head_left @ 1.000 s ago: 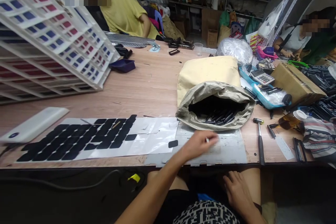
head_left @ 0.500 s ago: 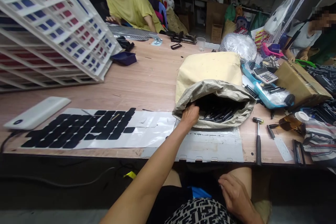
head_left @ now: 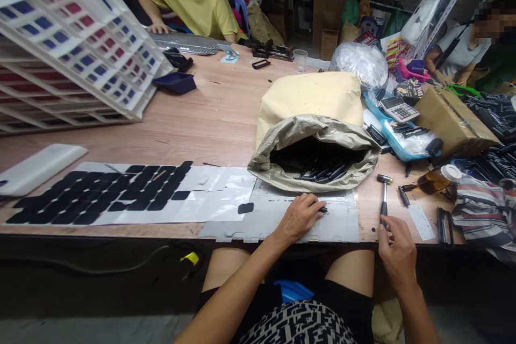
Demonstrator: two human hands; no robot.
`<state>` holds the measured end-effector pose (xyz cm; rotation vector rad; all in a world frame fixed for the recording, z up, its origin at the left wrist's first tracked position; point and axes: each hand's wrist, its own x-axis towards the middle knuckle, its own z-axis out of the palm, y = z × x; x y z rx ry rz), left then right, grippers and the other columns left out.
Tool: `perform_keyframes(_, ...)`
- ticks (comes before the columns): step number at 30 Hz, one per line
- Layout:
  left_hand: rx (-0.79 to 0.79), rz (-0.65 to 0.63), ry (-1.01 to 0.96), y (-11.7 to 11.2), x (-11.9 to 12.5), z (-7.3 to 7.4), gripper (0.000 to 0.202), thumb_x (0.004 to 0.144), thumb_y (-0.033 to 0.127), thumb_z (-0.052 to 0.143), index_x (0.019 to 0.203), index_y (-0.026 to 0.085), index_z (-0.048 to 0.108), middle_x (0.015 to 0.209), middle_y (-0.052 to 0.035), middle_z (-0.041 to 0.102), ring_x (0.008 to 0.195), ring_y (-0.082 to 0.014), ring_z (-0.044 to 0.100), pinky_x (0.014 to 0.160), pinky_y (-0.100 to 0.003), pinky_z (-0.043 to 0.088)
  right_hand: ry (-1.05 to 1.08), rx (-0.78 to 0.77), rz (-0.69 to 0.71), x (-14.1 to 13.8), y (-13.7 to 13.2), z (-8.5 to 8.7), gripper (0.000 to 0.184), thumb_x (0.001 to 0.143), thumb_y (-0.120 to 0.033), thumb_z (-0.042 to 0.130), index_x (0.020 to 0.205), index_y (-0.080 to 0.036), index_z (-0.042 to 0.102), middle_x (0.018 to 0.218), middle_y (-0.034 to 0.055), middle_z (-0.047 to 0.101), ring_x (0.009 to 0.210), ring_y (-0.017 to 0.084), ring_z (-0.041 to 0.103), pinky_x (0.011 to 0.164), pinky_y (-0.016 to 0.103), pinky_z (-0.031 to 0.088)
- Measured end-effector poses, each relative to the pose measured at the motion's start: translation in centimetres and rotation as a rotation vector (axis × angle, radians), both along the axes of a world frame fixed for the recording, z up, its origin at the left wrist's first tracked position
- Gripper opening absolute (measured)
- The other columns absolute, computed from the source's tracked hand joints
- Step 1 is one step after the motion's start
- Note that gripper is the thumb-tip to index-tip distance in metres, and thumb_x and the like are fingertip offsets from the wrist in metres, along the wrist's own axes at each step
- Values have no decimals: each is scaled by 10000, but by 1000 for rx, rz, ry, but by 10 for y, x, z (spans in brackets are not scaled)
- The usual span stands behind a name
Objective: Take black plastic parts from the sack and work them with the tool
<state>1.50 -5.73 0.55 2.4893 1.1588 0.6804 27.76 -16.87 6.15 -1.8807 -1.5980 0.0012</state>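
Observation:
My left hand [head_left: 300, 216] rests on the grey board [head_left: 342, 217], its fingers closed on a small black piece [head_left: 323, 209] mostly hidden beneath them. On the right, my right hand [head_left: 397, 247] grips the end of the dark handle of a small hammer [head_left: 384, 201], which still lies on the table. Behind my left hand, a cream sack [head_left: 310, 94] has its mouth rolled back toward me. Long thin black pieces [head_left: 328, 169] show inside it. Left of the board, rows of black rounded patches [head_left: 88, 193] cover a white sheet [head_left: 213, 204].
A white plastic crate [head_left: 133, 86] leans at the left, near a white device [head_left: 48, 166]. Right of the sack are a blue basket [head_left: 411, 153], a calculator [head_left: 399, 109], a cardboard box [head_left: 455, 123] and an amber bottle [head_left: 433, 180]. Two other people sit around the table.
My left hand has come out of the sack down to the board with a black piece. My right hand has risen from my lap and taken hold of the hammer handle.

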Motion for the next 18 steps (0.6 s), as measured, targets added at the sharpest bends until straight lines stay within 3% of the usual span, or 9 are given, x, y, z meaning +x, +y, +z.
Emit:
perform_keyframes(3,-42,31,-92,4,-13,-4,401,903,286,651,1296,232,602,1070,-74,614,983,-233,535,891,-376,472,-62,-215,-235,12,14,-6,463,907,-441,521,1288,-199,626,1105,103,638,891,220,637,749,348,522)
perform_keyframes(6,-97,67,-179,8,-25,-8,449,844,370,734,1257,228,629,1039,-59,611,992,-226,538,920,-372,471,-87,-372,-293,13,21,-10,534,896,-512,505,1339,-221,573,1095,75,634,872,217,628,705,333,479)
perform_keyframes(10,-157,99,-224,13,-27,-14,390,788,401,792,1118,215,700,1003,-47,619,966,-210,547,907,-353,467,-73,-449,-368,11,32,-7,490,887,-578,506,1224,-235,600,1018,51,652,865,230,629,711,333,452)
perform_keyframes(15,-191,177,-199,15,-19,-14,345,802,393,781,1099,228,719,965,-34,606,929,-199,536,865,-339,460,-68,-644,-424,17,55,-1,458,911,-589,433,1121,-219,602,962,92,682,856,280,638,747,389,451)
perform_keyframes(18,-210,174,-216,14,-19,-12,261,844,349,738,1084,246,728,943,-25,602,914,-191,530,854,-330,460,3,-601,-435,25,55,-6,403,899,-532,459,1075,-202,609,900,96,683,839,271,637,766,394,463)
